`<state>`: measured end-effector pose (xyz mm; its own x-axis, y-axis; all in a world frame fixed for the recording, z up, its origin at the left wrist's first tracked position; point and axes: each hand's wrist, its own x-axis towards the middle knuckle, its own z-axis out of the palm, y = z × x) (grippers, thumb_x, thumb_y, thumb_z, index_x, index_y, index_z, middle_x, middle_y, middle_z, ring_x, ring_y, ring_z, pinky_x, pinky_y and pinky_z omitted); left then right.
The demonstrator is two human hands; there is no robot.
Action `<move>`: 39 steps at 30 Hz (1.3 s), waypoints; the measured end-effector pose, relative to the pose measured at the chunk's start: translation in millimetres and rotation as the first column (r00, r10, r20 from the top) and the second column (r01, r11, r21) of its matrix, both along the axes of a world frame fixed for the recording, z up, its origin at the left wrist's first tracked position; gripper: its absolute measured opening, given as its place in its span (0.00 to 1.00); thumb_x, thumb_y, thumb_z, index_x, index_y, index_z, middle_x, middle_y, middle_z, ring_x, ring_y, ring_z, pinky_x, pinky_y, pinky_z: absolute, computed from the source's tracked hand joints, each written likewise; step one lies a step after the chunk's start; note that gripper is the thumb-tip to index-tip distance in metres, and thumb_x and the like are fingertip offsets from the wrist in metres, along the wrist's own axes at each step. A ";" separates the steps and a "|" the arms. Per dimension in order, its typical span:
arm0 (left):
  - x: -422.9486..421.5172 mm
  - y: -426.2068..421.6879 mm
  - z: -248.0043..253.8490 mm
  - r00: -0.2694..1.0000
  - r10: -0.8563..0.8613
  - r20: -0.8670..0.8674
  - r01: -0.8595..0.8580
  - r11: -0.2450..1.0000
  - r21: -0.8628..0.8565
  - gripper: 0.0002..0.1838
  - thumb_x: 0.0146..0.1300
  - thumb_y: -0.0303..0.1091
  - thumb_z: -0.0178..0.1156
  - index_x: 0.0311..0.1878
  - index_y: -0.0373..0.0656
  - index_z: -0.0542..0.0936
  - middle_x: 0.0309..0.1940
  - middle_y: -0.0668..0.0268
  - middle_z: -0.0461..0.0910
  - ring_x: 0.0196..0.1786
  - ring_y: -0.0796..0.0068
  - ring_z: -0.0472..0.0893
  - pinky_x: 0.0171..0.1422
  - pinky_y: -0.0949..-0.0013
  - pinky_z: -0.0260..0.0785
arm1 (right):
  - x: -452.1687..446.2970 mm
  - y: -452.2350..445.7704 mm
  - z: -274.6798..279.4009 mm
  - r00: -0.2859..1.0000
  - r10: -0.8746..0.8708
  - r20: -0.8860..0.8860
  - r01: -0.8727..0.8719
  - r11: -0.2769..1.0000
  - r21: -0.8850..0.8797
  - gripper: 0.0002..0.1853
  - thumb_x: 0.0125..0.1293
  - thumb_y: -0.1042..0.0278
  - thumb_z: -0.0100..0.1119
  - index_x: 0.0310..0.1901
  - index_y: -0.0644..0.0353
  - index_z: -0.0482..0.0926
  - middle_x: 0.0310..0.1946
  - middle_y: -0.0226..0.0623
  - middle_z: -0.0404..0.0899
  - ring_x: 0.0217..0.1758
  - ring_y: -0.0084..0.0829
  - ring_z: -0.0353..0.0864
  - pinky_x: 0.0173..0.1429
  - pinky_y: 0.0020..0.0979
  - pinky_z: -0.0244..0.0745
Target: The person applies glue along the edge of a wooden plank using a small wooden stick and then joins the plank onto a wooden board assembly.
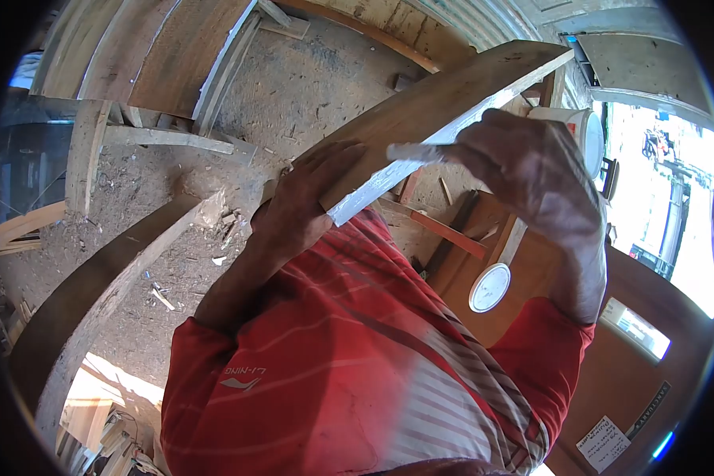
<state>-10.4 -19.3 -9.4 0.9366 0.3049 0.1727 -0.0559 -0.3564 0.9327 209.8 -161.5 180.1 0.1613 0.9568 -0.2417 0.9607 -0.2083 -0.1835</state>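
Observation:
A long curved wooden board slants up from my chest toward the upper right. White, wet-looking coating covers its narrow edge facing right. My left hand grips the board near its lower end, with fingers laid over the broad face. In my right hand, closed fingers hold a pale thin stick, its whitish tip over the board near the coated edge. Whether the stick is a brush or a plain strip, I cannot tell.
Another curved board stands at the left. Planks lie together at the upper left. Wood scraps litter the dirt floor. On the right are a white bucket, a round white lid and a brown wooden panel.

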 end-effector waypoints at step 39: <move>12.9 29.8 10.0 0.984 0.118 -0.133 -0.136 0.982 -0.131 0.21 0.68 0.27 0.70 0.63 0.34 0.80 0.48 0.55 0.88 0.49 0.69 0.87 0.56 0.65 0.80 | 15.3 -48.4 -160.7 0.606 -0.509 -0.611 0.775 0.205 0.598 0.08 0.74 0.76 0.61 0.52 0.64 0.82 0.33 0.39 0.82 0.35 0.27 0.83 0.40 0.33 0.77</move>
<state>2.5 10.5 0.6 0.9002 0.4355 0.0052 0.1007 -0.2198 0.9703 225.0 -209.8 19.5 0.8824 0.3160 0.3485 0.4540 -0.3781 -0.8068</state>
